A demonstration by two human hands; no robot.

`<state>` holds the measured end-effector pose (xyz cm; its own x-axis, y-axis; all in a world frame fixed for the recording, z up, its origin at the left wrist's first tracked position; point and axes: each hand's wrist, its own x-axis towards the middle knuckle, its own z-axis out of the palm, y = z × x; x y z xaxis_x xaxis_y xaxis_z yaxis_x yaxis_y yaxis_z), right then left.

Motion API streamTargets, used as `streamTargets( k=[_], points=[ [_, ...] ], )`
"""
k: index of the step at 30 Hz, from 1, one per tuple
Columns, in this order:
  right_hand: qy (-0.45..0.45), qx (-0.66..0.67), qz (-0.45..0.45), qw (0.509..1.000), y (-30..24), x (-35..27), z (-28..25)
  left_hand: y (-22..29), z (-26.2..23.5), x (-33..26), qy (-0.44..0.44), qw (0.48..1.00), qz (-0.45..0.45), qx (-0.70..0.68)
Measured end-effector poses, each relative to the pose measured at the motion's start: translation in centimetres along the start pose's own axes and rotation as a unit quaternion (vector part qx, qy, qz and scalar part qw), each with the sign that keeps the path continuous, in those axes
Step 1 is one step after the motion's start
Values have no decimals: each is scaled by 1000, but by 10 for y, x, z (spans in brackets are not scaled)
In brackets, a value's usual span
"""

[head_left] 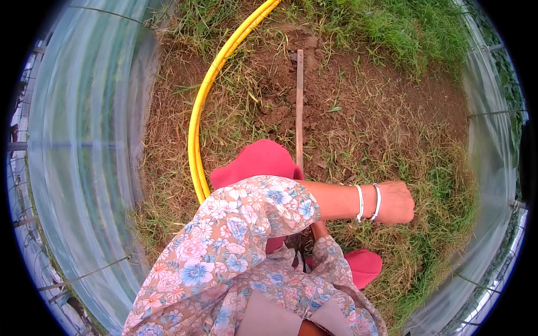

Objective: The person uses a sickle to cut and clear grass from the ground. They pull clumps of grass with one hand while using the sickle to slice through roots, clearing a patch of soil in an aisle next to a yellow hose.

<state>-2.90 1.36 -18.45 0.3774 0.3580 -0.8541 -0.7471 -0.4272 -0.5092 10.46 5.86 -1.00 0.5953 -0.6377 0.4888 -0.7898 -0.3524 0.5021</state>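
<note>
The left hand [394, 203] is making a tight fist; I cannot tell if it is holding anything. The left arm [337, 200] is hiding the right hand, so I cannot tell its fingers. Beyond, a wooden stick [300, 101] is pointing away over brown dirt [350, 95], right of a yellow hose [194, 129].

Pink-and-blue floral beige sleeve [235, 224], white wristbands [378, 197], yellow hose [196, 115], brown stick [300, 106], reddish-brown soil [364, 84], green grass [398, 28].
</note>
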Motion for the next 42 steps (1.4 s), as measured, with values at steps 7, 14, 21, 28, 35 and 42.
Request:
streamTargets(
  k=[7, 14, 21, 28, 35, 42],
  points=[
    [-179, 214, 141, 950, -41, -4, -55, 7, -5, 1, -2, 1000, -5, -1],
    [-51, -9, 77, 996, -15, -99, -39, -3, -17, 5, 50, 999, -19, -10],
    [156, -35, -68, 985, -22, -93, -55, 4, -15, 11, 22, 1000, -15, -17],
    [125, -18, -79, 989, -8, 0, -25, 14, -8, 9, 9, 1000, 10, -10],
    [20, -72, 31, 997, 67, -78, -47, 21, 1, 8, -21, 1000, 14, -14],
    [210, 27, -199, 957, 49, -53, -98, 46, 9, 26, 1, 999, 36, -11]
  ],
)
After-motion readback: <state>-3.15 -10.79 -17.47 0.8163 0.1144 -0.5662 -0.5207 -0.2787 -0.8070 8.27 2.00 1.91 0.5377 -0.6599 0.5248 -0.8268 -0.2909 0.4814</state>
